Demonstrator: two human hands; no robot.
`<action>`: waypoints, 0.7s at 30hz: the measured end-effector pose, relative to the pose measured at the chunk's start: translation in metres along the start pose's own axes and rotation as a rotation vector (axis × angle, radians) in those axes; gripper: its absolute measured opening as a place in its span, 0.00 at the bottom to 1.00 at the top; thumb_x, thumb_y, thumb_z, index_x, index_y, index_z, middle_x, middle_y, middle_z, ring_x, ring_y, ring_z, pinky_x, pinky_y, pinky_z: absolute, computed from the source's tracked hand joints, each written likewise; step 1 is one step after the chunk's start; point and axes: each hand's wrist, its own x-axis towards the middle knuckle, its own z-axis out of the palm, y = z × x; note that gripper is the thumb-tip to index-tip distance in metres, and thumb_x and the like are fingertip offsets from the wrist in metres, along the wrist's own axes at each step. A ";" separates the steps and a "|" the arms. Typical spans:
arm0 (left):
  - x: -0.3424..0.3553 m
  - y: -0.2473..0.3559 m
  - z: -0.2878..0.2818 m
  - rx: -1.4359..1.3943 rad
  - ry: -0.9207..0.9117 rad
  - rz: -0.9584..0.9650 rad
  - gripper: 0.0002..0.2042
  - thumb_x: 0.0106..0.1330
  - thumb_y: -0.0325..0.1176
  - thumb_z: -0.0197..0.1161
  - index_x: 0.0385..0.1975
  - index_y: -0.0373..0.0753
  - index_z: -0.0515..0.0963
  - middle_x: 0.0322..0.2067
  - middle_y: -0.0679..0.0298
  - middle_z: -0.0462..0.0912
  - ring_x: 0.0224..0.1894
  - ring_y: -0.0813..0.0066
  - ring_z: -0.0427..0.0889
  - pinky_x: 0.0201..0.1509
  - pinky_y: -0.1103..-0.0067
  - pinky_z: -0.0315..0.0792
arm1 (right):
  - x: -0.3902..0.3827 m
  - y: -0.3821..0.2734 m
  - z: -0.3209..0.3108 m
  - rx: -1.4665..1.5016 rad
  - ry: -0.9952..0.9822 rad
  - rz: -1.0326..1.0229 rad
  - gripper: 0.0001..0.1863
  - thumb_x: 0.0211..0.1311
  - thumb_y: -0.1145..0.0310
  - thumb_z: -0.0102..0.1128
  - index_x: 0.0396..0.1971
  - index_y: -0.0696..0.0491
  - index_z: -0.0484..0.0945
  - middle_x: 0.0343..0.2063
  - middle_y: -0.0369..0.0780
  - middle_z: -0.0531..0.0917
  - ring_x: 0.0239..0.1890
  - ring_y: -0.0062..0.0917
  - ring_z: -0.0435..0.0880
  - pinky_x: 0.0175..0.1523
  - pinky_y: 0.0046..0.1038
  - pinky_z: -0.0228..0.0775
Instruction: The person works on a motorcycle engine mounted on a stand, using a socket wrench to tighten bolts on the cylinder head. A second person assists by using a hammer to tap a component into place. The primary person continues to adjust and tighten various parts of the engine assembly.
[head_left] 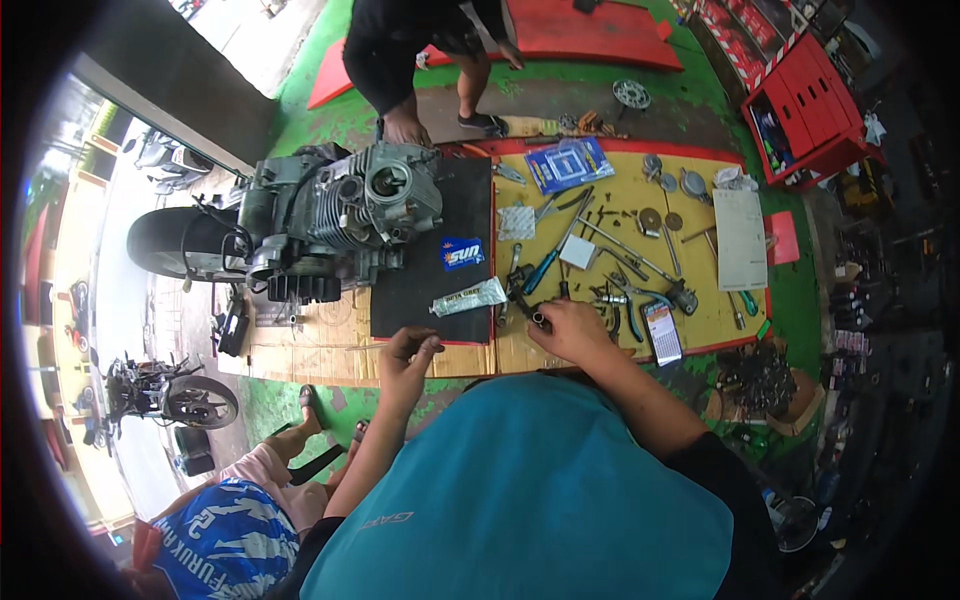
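My right hand point(574, 332) is closed around a dark socket wrench point(541, 320) at the near edge of the yellow work surface point(600, 215). My left hand point(405, 362) is raised by the near edge of the black mat point(400, 315), its fingers curled in toward the thumb. Whatever it may pinch is too small to make out. Between and beyond my hands, a silver sealant tube point(468, 297) lies across the mat. Farther left stands a grey motorcycle engine point(345, 215), with an open round bore facing up.
Wrenches, pliers point(640, 290), small bolts and gears point(650, 220) lie scattered at the right. A blue packet point(568, 165) is at the back. One person stands across the table point(430, 60); another sits at lower left point(230, 530). A red tool cabinet point(810, 105) stands far right.
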 end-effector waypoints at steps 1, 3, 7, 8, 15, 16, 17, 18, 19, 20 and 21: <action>0.002 -0.005 0.006 -0.009 -0.010 -0.015 0.06 0.70 0.25 0.65 0.41 0.30 0.80 0.36 0.61 0.86 0.41 0.76 0.85 0.49 0.79 0.78 | 0.005 -0.006 -0.018 0.024 -0.036 0.002 0.20 0.57 0.51 0.64 0.22 0.55 0.82 0.24 0.47 0.85 0.29 0.45 0.85 0.37 0.43 0.78; 0.011 -0.007 0.022 0.050 -0.188 0.064 0.14 0.70 0.27 0.66 0.52 0.30 0.77 0.45 0.57 0.86 0.48 0.71 0.86 0.53 0.75 0.79 | 0.015 -0.017 -0.057 0.065 -0.109 0.008 0.20 0.57 0.51 0.64 0.21 0.54 0.81 0.22 0.46 0.84 0.28 0.45 0.85 0.35 0.43 0.76; 0.035 0.035 0.098 0.215 -0.369 0.350 0.26 0.68 0.31 0.68 0.64 0.32 0.70 0.53 0.51 0.84 0.54 0.60 0.86 0.58 0.70 0.78 | 0.044 -0.040 -0.113 0.165 -0.064 -0.126 0.19 0.56 0.52 0.66 0.20 0.54 0.80 0.19 0.46 0.82 0.26 0.46 0.84 0.33 0.43 0.75; 0.044 0.040 0.110 0.226 -0.414 0.328 0.23 0.69 0.33 0.66 0.61 0.32 0.71 0.54 0.51 0.84 0.54 0.59 0.85 0.58 0.69 0.77 | 0.049 -0.052 -0.131 0.203 -0.065 -0.116 0.20 0.57 0.51 0.67 0.23 0.55 0.80 0.20 0.46 0.81 0.28 0.45 0.84 0.34 0.41 0.75; 0.096 0.078 0.167 -0.687 -0.105 -0.035 0.12 0.79 0.34 0.51 0.55 0.35 0.68 0.56 0.50 0.79 0.63 0.60 0.78 0.66 0.66 0.71 | 0.067 -0.015 -0.132 0.344 0.149 -0.066 0.30 0.61 0.54 0.71 0.55 0.60 0.73 0.47 0.50 0.81 0.47 0.41 0.82 0.52 0.37 0.75; 0.109 0.072 0.174 -0.903 -0.098 -0.028 0.14 0.81 0.37 0.48 0.58 0.37 0.66 0.63 0.47 0.74 0.67 0.54 0.73 0.71 0.62 0.65 | 0.064 -0.009 -0.128 0.312 0.070 -0.079 0.35 0.60 0.51 0.72 0.58 0.60 0.70 0.52 0.53 0.77 0.56 0.49 0.77 0.58 0.41 0.72; 0.118 0.066 0.179 -0.946 -0.056 0.007 0.14 0.81 0.37 0.48 0.59 0.37 0.65 0.65 0.46 0.71 0.69 0.52 0.70 0.73 0.61 0.63 | 0.065 -0.006 -0.121 0.274 0.072 -0.114 0.35 0.60 0.52 0.72 0.58 0.60 0.70 0.52 0.53 0.77 0.56 0.49 0.77 0.59 0.41 0.72; 0.125 0.068 0.184 -0.987 -0.022 0.039 0.15 0.81 0.37 0.48 0.60 0.37 0.64 0.67 0.45 0.68 0.70 0.51 0.68 0.74 0.60 0.61 | 0.067 -0.006 -0.117 0.234 0.080 -0.142 0.35 0.60 0.52 0.72 0.58 0.60 0.70 0.52 0.53 0.77 0.56 0.49 0.77 0.60 0.41 0.72; 0.130 0.069 0.188 -1.028 0.013 0.072 0.16 0.81 0.37 0.48 0.61 0.37 0.63 0.69 0.44 0.65 0.72 0.49 0.66 0.76 0.59 0.59 | 0.070 -0.006 -0.115 0.195 0.087 -0.172 0.35 0.60 0.53 0.72 0.58 0.60 0.70 0.51 0.52 0.78 0.56 0.49 0.77 0.60 0.41 0.72; 0.134 0.070 0.191 -1.040 0.031 0.088 0.17 0.81 0.38 0.46 0.63 0.38 0.60 0.71 0.42 0.61 0.74 0.49 0.62 0.77 0.58 0.56 | 0.075 -0.003 -0.116 0.318 0.007 -0.099 0.30 0.62 0.57 0.70 0.57 0.59 0.72 0.52 0.50 0.78 0.56 0.47 0.77 0.59 0.41 0.72; 0.135 0.075 0.192 -1.065 0.029 0.088 0.18 0.81 0.38 0.46 0.64 0.38 0.59 0.71 0.42 0.61 0.74 0.49 0.62 0.77 0.58 0.56 | 0.080 -0.001 -0.118 0.284 0.026 -0.115 0.28 0.63 0.59 0.69 0.56 0.59 0.73 0.52 0.49 0.78 0.56 0.47 0.78 0.59 0.41 0.72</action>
